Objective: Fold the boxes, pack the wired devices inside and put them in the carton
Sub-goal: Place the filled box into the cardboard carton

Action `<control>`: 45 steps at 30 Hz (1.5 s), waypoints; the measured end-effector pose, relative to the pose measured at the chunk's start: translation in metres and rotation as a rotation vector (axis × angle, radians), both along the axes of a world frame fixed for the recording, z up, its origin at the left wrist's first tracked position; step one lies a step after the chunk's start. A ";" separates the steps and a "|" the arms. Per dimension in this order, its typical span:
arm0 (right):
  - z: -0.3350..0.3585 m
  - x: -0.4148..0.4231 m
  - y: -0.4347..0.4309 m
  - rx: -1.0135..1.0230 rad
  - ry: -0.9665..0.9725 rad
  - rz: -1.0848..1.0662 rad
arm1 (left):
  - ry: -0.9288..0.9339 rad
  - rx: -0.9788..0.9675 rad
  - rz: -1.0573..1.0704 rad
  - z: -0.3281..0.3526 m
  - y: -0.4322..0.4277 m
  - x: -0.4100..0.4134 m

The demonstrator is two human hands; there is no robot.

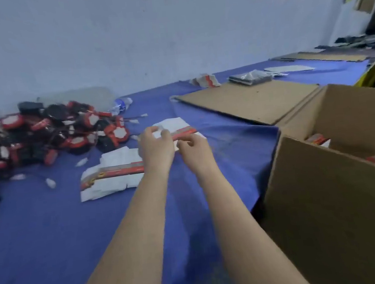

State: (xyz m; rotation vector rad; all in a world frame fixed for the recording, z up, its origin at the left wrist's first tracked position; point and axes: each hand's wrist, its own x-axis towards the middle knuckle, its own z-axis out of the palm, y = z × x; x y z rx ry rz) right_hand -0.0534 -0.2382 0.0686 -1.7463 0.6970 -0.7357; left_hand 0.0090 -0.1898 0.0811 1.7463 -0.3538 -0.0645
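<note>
Both hands were on one blank (173,124), a flat white box w/ a red strip, held just above the cloth (54,250) near mid-table. L hand (156,145) pinched its left part, fingers curled round the edge. R hand (193,149) pinched the red-strip side, fingers curled too. Blur hid exactly where the fingertips sat.

Step in hand, as I judged it: opening the blank into a box, i.e. the folding had barely begun, since the blank looked flat.

To do it well:
- Keep the two grips on opposite panels and push them toward each other so the sleeve pops square along its creases, not across a panel.
- Hold light; thin card like this prob. dents or tears at the flaps if squeezed.
- Tuck one end shut first, so a device can't drop through when loaded.
- Work low over the cloth, so a slip costs nothing.

Supplies were close. A stack (113,173) of more blanks lay just left of the L wrist. The devices (41,135), red/black w/ trailing wires, were piled at far left. The carton (329,207) stood open at the right, off the table edge, w/ a few packed boxes (318,139) showing inside. A cardboard sheet (247,104) lay flat beyond the hands.
</note>
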 end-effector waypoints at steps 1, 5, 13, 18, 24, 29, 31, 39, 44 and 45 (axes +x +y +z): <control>-0.009 0.018 0.012 -0.062 0.096 0.066 | -0.014 0.085 0.098 -0.010 0.023 0.020; -0.041 0.073 0.048 -0.144 0.415 0.174 | 0.081 0.302 0.233 -0.044 0.088 0.071; -0.058 0.101 0.066 -0.424 0.475 -0.082 | 0.165 0.269 0.141 -0.057 0.114 0.091; -0.054 0.106 0.066 -0.495 0.572 -0.041 | 0.181 0.284 0.125 -0.056 0.118 0.093; -0.057 0.108 0.070 -0.499 0.404 -0.069 | 0.144 0.372 0.122 -0.056 0.114 0.093; -0.042 0.111 0.057 0.149 -0.026 -0.016 | 0.193 0.113 0.185 -0.054 0.123 0.099; -0.036 0.114 0.057 0.400 -0.150 0.021 | 0.153 -0.147 0.250 -0.051 0.132 0.096; -0.034 0.151 0.126 1.026 -0.237 0.328 | -0.069 -0.299 -0.001 -0.044 0.168 0.095; -0.047 0.163 0.159 0.234 -0.047 0.373 | -0.205 0.015 0.330 -0.068 0.200 0.106; -0.047 0.161 0.161 0.070 -0.162 0.352 | -0.223 0.076 0.376 -0.072 0.206 0.106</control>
